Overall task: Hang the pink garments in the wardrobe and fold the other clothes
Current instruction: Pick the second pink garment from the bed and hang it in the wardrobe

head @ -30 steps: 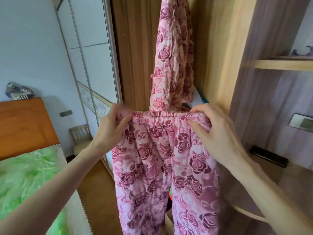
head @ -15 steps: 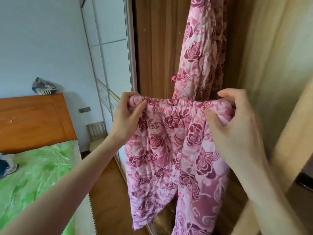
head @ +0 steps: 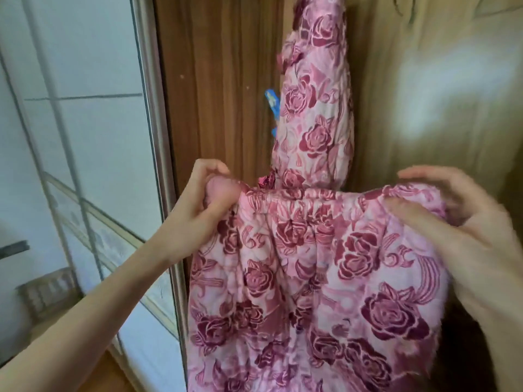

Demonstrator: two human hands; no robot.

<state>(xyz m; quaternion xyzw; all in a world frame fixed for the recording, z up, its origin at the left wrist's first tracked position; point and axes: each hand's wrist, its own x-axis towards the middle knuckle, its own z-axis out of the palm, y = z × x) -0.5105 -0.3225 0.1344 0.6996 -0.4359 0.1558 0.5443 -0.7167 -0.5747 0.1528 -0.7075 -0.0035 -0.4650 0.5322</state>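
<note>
I hold pink rose-patterned quilted trousers (head: 311, 278) stretched out by their elastic waistband in front of the open wardrobe. My left hand (head: 203, 210) grips the waistband's left end, fingers curled round the cloth. My right hand (head: 464, 227) pinches the right end between thumb and fingers; it is blurred. Behind the trousers a second pink rose-patterned garment (head: 317, 108) hangs down inside the wardrobe, its top out of frame. A blue hanger part (head: 273, 101) shows at its left edge.
The wardrobe's dark wooden inner wall (head: 220, 94) stands behind the garments, a lighter wooden panel (head: 438, 94) to the right. A white sliding door with a metal frame (head: 93, 137) fills the left. Wooden floor (head: 93, 372) shows at the bottom left.
The view has swung right and closer to the wardrobe; the bed and headboard are out of frame. Both hands keep hold of the waistband, which now sits nearer the hanging garment.
</note>
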